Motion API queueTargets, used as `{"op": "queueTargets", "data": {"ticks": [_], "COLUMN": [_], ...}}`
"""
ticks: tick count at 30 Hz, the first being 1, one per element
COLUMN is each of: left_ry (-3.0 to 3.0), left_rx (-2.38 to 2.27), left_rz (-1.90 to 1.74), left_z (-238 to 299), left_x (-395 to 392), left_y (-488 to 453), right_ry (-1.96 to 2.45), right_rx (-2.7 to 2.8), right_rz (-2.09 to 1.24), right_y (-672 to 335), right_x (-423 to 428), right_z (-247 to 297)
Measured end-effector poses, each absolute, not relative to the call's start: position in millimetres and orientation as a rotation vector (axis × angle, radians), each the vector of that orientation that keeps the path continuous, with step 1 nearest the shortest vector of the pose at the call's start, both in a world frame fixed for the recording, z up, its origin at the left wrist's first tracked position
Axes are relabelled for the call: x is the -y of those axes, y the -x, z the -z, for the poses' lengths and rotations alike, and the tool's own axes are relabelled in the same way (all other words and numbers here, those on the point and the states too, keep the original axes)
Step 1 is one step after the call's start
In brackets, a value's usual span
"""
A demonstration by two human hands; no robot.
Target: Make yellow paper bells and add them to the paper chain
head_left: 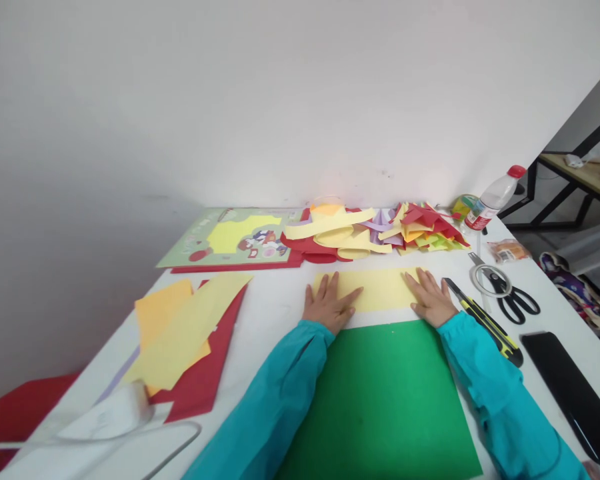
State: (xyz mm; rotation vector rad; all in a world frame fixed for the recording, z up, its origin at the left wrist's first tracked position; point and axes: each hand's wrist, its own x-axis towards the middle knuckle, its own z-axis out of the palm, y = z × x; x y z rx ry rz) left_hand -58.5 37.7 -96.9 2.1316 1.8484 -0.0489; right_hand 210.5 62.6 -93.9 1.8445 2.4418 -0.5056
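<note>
A pale yellow strip of paper [380, 291] lies flat across the white table, just beyond a large green sheet [380, 393]. My left hand [329, 307] rests on the strip's left end with its fingers spread. On the right end lies my right hand [431, 298], fingers likewise apart and pressing flat. Both wrists come out of turquoise sleeves. Close to my right hand is a yellow and black utility knife [485, 323]. Neither hand grips anything.
Cut paper scraps [350, 233] are heaped by the wall, beside a green printed pad [190, 240]. Coloured sheets [215, 373] and a white device [113, 413] lie left. Scissors [515, 300], a tape roll [480, 288], a bottle [495, 199] and a black phone [573, 393] are right.
</note>
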Motion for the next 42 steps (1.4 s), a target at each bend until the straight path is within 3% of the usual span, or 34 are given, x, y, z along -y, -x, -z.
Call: {"op": "queueTargets", "data": {"ticks": [21,34,42], "left_ry": [-2.164,-2.045,-2.075], "left_rx": [-2.113,-2.145,-2.152], "left_rz": [-0.085,-0.177,-0.313], "left_z": [123,130,135], "left_x": [-13,-7,-5], "left_y": [104,128,141], "right_ry": [-1.841,-1.461,-1.437], "right_rx": [-2.784,-3.006,-3.155], "right_rz": [0.836,1.134,1.128], "right_y": [-249,-273,-283], "right_x": [-82,-93,-99], "right_z": [127,121,130]}}
